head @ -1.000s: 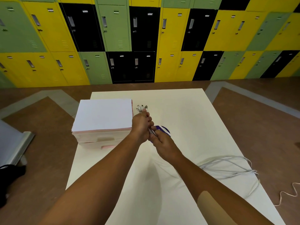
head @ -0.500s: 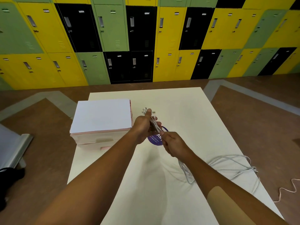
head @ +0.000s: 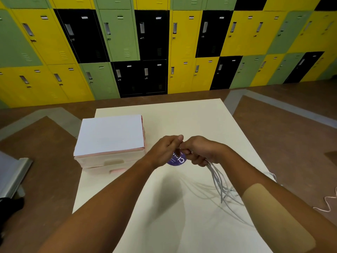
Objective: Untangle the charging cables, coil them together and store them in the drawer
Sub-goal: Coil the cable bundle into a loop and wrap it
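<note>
The right hand is now brought up against the left hand, above the worktop. The white cables are gripped by both curled hands and trailed down rightward, near the drawer unit.

I see bare table at the far end and along the near middle. The drawer box blocks the left side; loose cables trail across the right.
</note>
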`<action>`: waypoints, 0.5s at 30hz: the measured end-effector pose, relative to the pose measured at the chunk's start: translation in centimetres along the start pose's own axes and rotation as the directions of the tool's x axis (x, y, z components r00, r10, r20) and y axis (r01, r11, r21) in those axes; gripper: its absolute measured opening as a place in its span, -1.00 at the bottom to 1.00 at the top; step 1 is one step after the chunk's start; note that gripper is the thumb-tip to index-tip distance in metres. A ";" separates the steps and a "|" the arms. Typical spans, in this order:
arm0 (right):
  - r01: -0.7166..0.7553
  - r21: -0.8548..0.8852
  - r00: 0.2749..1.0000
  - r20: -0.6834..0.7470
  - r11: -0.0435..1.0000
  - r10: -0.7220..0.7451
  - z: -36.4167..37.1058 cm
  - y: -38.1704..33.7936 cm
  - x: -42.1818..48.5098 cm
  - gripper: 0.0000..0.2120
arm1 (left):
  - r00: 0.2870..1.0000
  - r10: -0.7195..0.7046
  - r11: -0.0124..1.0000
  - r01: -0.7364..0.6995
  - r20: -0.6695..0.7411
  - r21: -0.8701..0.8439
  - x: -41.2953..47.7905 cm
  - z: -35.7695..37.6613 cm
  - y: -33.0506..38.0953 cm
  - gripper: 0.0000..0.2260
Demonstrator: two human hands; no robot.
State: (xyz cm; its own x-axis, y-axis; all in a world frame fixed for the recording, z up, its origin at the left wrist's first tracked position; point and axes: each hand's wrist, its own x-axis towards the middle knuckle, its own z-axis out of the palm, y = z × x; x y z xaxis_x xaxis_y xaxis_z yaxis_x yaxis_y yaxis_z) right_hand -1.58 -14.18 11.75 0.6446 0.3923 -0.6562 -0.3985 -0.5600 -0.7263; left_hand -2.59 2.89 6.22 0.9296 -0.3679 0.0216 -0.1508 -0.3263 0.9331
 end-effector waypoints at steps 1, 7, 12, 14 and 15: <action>0.004 -0.009 1.000 0.009 1.000 -0.004 -0.3 -0.1 -0.1 -0.66 | 0.998 -0.053 0.998 0.054 0.024 -0.018 -0.2 0.0 0.1 -0.50; 0.136 -0.163 0.984 -0.093 0.977 -0.153 -1.0 0.1 0.5 -0.62 | 0.884 -0.368 0.738 0.467 0.289 -0.488 -1.3 0.1 -0.1 -0.49; 0.226 -0.168 0.952 -0.170 0.959 -0.254 -1.0 0.5 1.3 -0.66 | 0.839 -0.347 0.539 0.544 0.419 -0.643 -2.1 -0.1 -1.0 -0.63; 0.236 -0.172 0.944 -0.195 0.956 -0.268 -1.1 0.6 1.7 -0.66 | 0.825 -0.360 0.522 0.565 0.435 -0.639 -2.2 -0.2 -0.8 -0.65; 0.239 -0.172 0.939 -0.211 0.956 -0.273 -1.1 0.7 1.9 -0.66 | 0.820 -0.374 0.517 0.572 0.433 -0.637 -2.3 -0.1 -0.7 -0.65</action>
State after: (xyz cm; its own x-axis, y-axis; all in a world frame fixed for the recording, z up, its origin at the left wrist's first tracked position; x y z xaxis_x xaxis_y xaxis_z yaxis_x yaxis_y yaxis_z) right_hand 0.08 -14.65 10.27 0.8516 0.3668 -0.3744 -0.1145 -0.5670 -0.8158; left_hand -4.53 4.05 5.56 0.6734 -0.5566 -0.4867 0.6677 0.1751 0.7236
